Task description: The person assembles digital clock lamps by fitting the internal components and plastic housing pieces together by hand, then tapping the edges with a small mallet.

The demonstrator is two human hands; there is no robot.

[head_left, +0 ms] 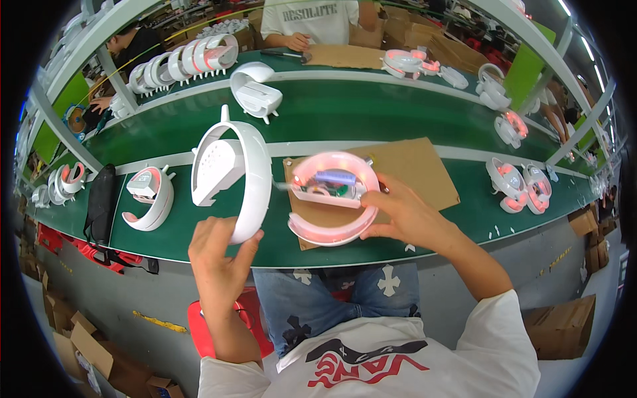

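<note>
My left hand grips the lower rim of a white ring-shaped plastic housing and holds it upright above the green belt. My right hand holds the right side of a second ring unit, which glows pink and lies flat on a brown cardboard sheet. A small circuit board with a blue part shows inside that lit ring.
A lit ring unit and a black pouch lie to the left on the belt. More white ring housings and lit ones are spread along it. A person in a white shirt sits opposite. Cardboard boxes stand on the floor.
</note>
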